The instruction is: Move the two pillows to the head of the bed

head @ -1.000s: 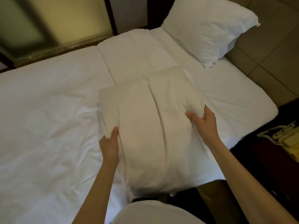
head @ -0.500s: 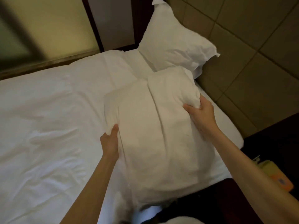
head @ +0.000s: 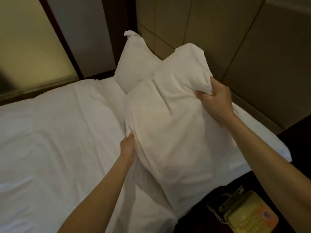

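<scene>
I hold a cream-white pillow (head: 168,118) lifted over the right side of the bed (head: 55,132). My left hand (head: 128,148) grips its lower left edge. My right hand (head: 213,100) pinches its upper right corner, close to the padded headboard (head: 252,56). A second white pillow (head: 136,63) leans upright against the headboard at the far corner, partly hidden behind the one I hold.
A dark nightstand (head: 286,137) with a beige telephone (head: 249,214) stands at the lower right beside the mattress. A frosted window with a dark frame (head: 33,47) runs along the far side of the bed. White bedding covers the left.
The held pillow has risen and travelled toward the headboard, now overlapping the leaning pillow. My view has swung right, bringing the headboard and telephone closer.
</scene>
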